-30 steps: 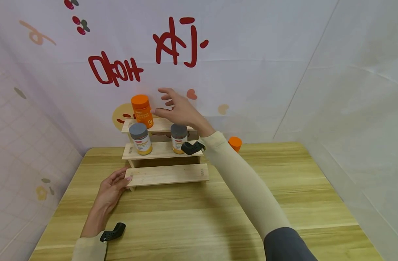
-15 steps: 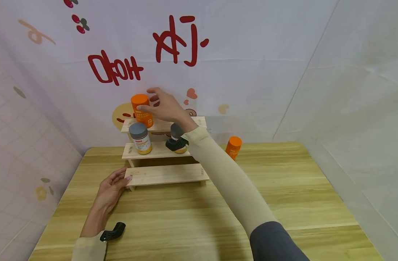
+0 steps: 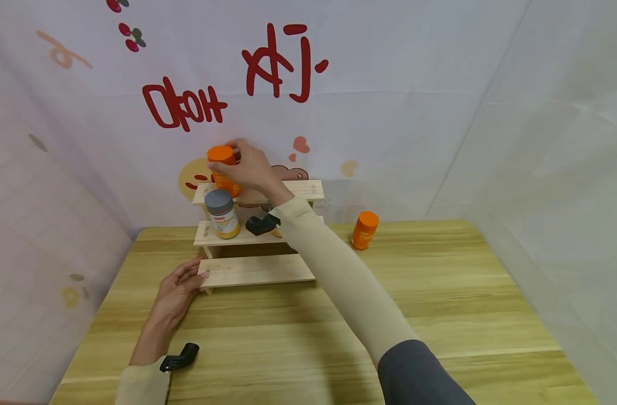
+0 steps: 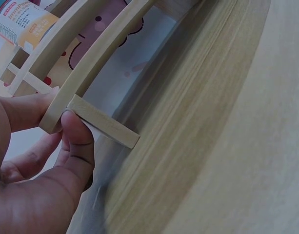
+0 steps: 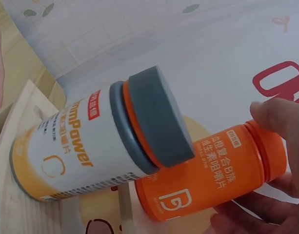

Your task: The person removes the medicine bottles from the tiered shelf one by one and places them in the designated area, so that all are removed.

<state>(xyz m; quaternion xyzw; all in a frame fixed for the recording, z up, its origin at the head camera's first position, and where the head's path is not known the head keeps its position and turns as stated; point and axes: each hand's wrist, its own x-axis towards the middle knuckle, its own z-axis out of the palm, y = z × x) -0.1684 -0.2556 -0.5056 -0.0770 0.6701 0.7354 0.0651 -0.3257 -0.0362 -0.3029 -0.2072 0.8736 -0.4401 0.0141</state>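
A creased white wall covering [image 3: 399, 67] with bold red lettering [image 3: 306, 67] rises behind and beside a pale, streaked wood-grain table [image 3: 414, 315]. Far and left of centre stands a three-step light-wood rack [image 3: 260, 270]. The right hand [image 3: 253, 169] curls thumb and fingers closely around the cap end of an orange cylindrical bottle [image 5: 203, 170], upright at the top step's left. The left hand [image 3: 172, 295] pinches the near step's left end. A white-and-yellow bottle with a grey lid [image 3: 223, 216] stands on the middle step's left; a second orange bottle [image 3: 365, 232] stands on the table, right of the rack. The cream right sleeve [image 3: 333, 275] hides the rack's right part, and a yellow sliver [image 3: 277, 233] by its cuff is too covered to identify. The left wrist view cuts off the grey lid.
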